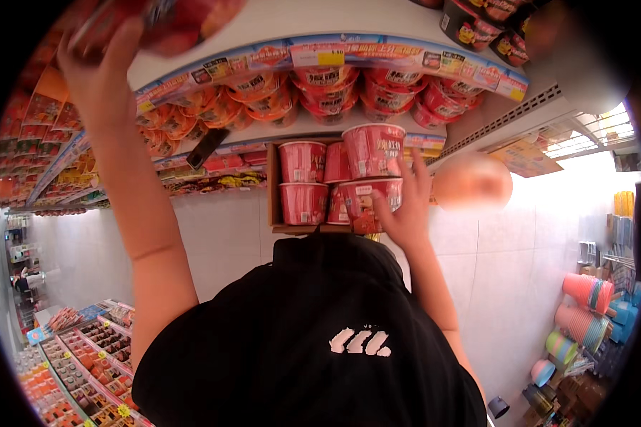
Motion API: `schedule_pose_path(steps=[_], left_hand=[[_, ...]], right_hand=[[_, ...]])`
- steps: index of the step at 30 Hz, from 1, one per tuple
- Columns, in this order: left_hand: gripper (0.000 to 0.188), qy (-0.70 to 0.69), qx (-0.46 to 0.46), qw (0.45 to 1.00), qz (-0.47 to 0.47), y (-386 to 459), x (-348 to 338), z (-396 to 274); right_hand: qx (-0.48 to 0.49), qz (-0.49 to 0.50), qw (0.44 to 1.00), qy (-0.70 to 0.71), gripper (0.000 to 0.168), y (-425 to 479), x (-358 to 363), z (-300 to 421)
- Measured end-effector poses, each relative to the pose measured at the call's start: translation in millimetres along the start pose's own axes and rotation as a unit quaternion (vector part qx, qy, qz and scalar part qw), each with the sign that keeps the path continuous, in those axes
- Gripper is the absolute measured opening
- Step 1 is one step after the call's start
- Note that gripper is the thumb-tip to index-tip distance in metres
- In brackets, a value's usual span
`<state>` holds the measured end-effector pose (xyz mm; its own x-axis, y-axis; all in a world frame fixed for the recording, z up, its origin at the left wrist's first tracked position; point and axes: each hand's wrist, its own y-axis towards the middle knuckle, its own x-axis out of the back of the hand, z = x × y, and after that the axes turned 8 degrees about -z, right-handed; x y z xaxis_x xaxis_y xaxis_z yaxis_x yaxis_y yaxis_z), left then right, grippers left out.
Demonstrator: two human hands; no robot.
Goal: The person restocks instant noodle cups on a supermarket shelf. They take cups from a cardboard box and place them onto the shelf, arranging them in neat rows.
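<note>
At the upper left, my left hand (99, 74) is raised with its fingers on a blurred red package (165, 26), seemingly gripping it. Before my chest, an open cardboard box (273, 187) holds red paper noodle tubs (302, 204) stacked in pairs. My right hand (410, 208) is against the right-hand stack, its thumb over the front of the lower tub (360, 205) and its fingers along the side. The upper tub (374, 151) stands on top of that one, slightly tilted. The far side of the stack is hidden.
Beyond the box, a shelf with a price-label strip (320, 56) bears stacked orange and red noodle bowls (326, 99). A dark phone-like object (208, 148) juts near the lower shelf. Packet shelves (43, 115) curve along the left; plastic buckets (587, 293) stand far right.
</note>
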<state>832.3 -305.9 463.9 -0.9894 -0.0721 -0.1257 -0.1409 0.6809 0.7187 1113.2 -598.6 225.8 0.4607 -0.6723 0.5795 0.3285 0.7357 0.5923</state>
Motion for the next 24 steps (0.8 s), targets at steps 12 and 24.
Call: schedule_pose_path(steps=[12, 24], left_hand=[[0.1, 0.107, 0.255, 0.943, 0.184, -250.1, 153.4, 52.5], [0.103, 0.204, -0.128, 0.817, 0.525, -209.2, 136.3, 83.3]], right_hand=[[0.253, 0.075, 0.947, 0.184, 0.066, 79.7, 13.6, 145.6], [-0.006, 0.265, 0.964, 0.032, 0.102, -33.1, -21.2, 153.1]])
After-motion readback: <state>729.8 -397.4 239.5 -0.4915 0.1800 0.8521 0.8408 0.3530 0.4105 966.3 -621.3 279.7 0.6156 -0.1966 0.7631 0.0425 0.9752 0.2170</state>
